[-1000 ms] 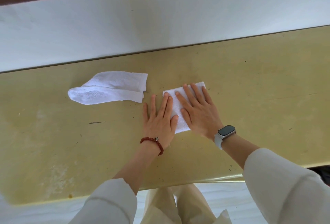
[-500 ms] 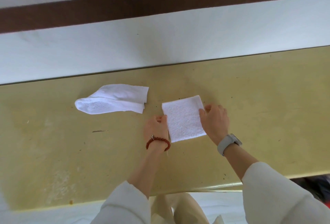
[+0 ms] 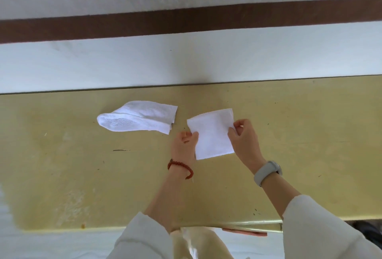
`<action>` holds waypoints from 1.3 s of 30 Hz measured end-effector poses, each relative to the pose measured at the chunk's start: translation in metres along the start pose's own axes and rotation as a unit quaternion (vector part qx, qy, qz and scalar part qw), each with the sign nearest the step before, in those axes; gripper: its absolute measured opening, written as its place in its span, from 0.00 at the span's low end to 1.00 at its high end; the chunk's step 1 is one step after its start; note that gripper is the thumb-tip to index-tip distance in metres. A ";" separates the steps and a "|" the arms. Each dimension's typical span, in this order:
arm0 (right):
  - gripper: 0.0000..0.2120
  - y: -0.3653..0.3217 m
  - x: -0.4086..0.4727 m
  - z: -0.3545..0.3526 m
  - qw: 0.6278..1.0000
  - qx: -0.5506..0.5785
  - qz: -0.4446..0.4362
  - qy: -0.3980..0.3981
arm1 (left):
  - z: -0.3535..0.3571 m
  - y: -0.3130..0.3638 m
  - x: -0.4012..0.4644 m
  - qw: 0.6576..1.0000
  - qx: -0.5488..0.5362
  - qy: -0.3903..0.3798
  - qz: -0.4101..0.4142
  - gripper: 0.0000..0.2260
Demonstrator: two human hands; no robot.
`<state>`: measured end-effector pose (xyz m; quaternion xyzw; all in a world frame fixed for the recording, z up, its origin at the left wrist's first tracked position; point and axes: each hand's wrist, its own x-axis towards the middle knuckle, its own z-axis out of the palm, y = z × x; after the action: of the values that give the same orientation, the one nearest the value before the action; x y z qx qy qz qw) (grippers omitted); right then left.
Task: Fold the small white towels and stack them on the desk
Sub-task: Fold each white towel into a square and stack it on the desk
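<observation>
Folded white towel [image 3: 213, 134] square, at counter [image 3: 310, 145] centre. Left hand [image 3: 184, 145] pinches its left edge; right hand [image 3: 245, 138] pinches its right edge, grip closed on cloth. Second towel [image 3: 136, 119], loosely folded, lies apart to left. Red bead bracelet [image 3: 182, 167] on left wrist, pale watch band [image 3: 267, 173] on right. No readable writing.

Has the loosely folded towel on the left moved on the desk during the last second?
No. The loosely folded towel lies at the same spot beside the dark scratch on the desk; only the camera tilted.
</observation>
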<state>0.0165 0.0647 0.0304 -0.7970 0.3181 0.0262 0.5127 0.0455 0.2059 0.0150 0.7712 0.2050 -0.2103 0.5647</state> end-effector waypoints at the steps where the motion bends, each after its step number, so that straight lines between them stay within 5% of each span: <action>1: 0.06 -0.007 -0.001 -0.002 0.999 0.028 0.001 -0.016 | -0.010 0.002 -0.002 0.998 -0.058 -0.017 -0.005 0.06; 5: 0.12 -0.042 -0.010 -0.002 0.983 0.119 0.025 -0.141 | -0.063 0.011 -0.016 0.947 -0.286 -0.112 -0.094 0.06; 9: 0.07 -0.088 -0.040 0.027 0.962 0.138 -0.029 -0.232 | -0.135 0.012 -0.047 0.922 -0.355 -0.124 -0.091 0.08; 12: 0.04 -0.125 -0.088 0.075 0.963 0.083 -0.137 -0.215 | -0.198 0.003 -0.085 0.932 -0.360 -0.021 -0.025 0.06; 16: 0.03 -0.165 -0.200 0.154 0.932 0.028 -0.300 -0.203 | -0.296 -0.025 -0.154 0.941 -0.183 0.262 0.108 0.09; 19: 0.03 -0.179 -0.301 0.208 0.888 0.020 -0.405 -0.217 | -0.373 -0.064 -0.222 0.886 -0.129 0.419 0.149 0.08; 24: 0.05 -0.190 -0.500 0.290 0.803 0.015 -0.517 -0.295 | -0.503 -0.164 -0.369 0.797 -0.162 0.568 0.128 0.11; 33: 0.05 -0.183 -0.832 0.410 0.620 0.054 -0.602 -0.501 | -0.680 -0.324 -0.614 0.614 -0.196 0.761 0.068 0.10; 39: 0.06 -0.139 -1.007 0.494 0.527 0.053 -0.605 -0.594 | -0.765 -0.441 -0.724 0.531 -0.164 0.832 -0.009 0.07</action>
<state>-0.5709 0.9985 0.2782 -0.5697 -0.6178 0.1600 0.5178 -0.7263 1.0036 0.2808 0.4896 0.6195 0.5585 0.2540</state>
